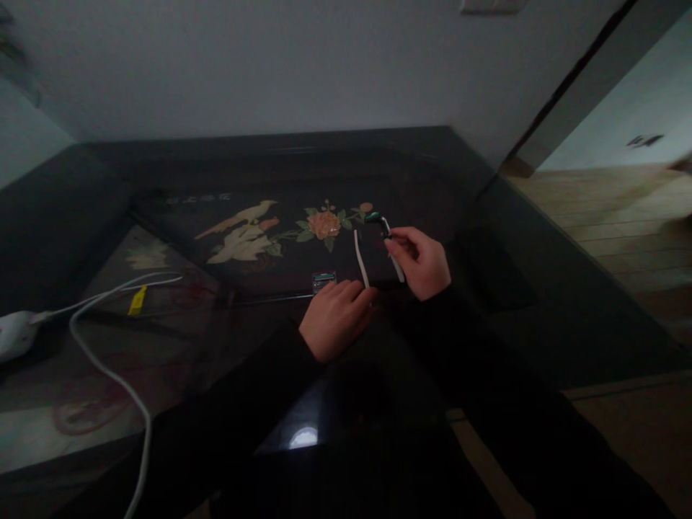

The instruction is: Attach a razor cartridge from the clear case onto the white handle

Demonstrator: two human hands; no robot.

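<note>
My right hand (419, 261) holds a razor (385, 229) with a green and dark head and a pale handle, raised a little above the dark glass table (486, 288). My left hand (336, 317) rests on the table and pinches the lower end of a thin white stick-like handle (360, 258) that points away from me. A small clear packet with a green strip (323, 280) lies just beyond my left fingers. Both sleeves are black.
Under the glass lies a dark panel with inlaid birds (243, 232) and a flower (324, 225). A white cable (108, 360) runs from a white plug block (14, 333) at the left, near a yellow tag (137, 300). Wooden floor lies right of the table.
</note>
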